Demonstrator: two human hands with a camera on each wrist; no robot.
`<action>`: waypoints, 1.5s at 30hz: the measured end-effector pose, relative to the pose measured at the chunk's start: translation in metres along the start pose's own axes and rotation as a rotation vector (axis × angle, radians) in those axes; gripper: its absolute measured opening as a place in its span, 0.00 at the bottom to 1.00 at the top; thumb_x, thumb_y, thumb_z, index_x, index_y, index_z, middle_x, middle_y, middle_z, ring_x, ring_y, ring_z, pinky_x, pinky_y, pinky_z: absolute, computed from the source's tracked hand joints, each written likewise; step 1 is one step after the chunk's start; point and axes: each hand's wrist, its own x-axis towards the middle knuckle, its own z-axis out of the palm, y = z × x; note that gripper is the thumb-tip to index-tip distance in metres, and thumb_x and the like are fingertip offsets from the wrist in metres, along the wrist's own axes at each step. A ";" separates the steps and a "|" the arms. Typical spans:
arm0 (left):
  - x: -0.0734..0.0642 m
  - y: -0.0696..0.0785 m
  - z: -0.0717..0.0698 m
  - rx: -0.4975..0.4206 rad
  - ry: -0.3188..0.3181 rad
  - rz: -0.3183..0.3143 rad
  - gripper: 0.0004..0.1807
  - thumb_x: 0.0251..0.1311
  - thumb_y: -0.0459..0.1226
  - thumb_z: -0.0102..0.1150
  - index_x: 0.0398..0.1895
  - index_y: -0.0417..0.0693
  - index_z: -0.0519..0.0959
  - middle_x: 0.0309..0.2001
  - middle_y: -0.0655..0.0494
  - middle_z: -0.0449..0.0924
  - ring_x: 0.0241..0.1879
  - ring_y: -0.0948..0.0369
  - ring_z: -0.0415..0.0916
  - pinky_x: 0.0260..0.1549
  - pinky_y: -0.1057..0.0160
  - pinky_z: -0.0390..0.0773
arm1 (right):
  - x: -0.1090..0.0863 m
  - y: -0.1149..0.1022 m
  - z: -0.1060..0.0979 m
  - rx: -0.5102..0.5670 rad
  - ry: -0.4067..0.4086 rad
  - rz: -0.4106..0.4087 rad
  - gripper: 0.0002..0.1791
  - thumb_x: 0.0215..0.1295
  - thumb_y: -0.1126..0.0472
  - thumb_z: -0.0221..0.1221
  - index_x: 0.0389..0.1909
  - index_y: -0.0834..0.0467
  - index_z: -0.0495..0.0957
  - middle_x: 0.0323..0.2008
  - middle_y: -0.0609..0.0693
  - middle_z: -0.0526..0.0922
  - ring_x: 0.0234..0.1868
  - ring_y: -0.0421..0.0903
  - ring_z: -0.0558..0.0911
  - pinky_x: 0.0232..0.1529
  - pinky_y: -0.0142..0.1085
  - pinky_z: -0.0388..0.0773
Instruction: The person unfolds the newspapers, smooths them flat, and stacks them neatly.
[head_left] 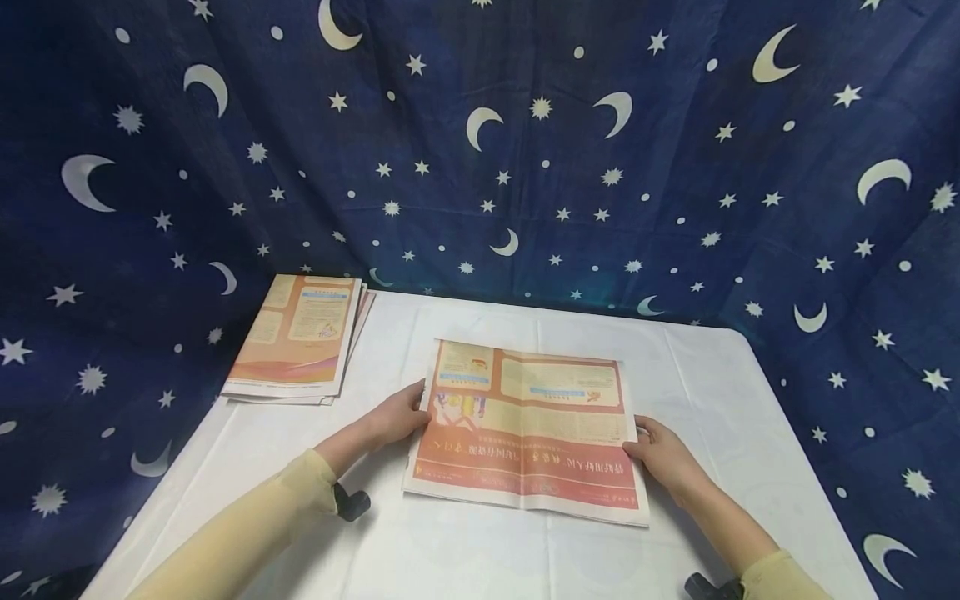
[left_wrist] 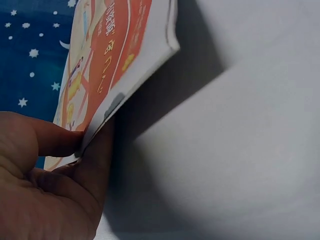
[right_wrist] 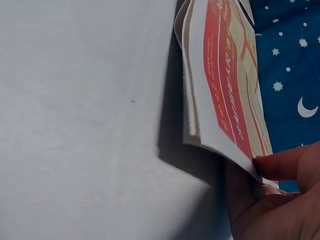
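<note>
A folded newspaper [head_left: 525,425] with an orange and red printed page is held by both hands, one at each side edge. My left hand [head_left: 401,412] pinches its left edge, thumb on top and fingers underneath, as the left wrist view shows. On the opposite side my right hand [head_left: 663,454] pinches the right edge in the same manner. In the right wrist view the layered sheets of the newspaper [right_wrist: 225,90] hang a little over the table, casting a shadow. A vertical crease runs down the middle of the page.
A stack of similar folded newspapers [head_left: 292,337] lies at the table's back left corner. The table [head_left: 465,558] wears a white cloth. Behind and at both sides hangs a dark blue curtain [head_left: 450,83] with moons and stars.
</note>
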 end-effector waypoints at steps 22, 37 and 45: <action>-0.012 0.005 -0.001 0.073 0.024 0.044 0.40 0.70 0.33 0.46 0.83 0.40 0.45 0.78 0.37 0.53 0.77 0.43 0.51 0.74 0.45 0.54 | -0.011 0.002 -0.002 0.072 -0.051 -0.056 0.37 0.77 0.65 0.51 0.77 0.74 0.44 0.59 0.69 0.79 0.45 0.52 0.87 0.45 0.37 0.80; -0.019 -0.005 -0.011 0.619 0.070 0.418 0.32 0.70 0.39 0.62 0.77 0.57 0.68 0.81 0.43 0.50 0.78 0.39 0.48 0.71 0.38 0.58 | -0.010 0.004 0.000 0.042 -0.038 -0.046 0.38 0.77 0.62 0.53 0.77 0.73 0.46 0.59 0.69 0.79 0.47 0.52 0.86 0.51 0.43 0.79; -0.015 -0.004 -0.016 0.608 0.068 0.490 0.22 0.72 0.34 0.55 0.64 0.62 0.82 0.76 0.44 0.63 0.78 0.42 0.49 0.71 0.36 0.59 | -0.006 0.007 -0.009 -0.212 0.058 -0.111 0.33 0.80 0.53 0.53 0.76 0.67 0.59 0.50 0.58 0.81 0.44 0.49 0.81 0.41 0.41 0.81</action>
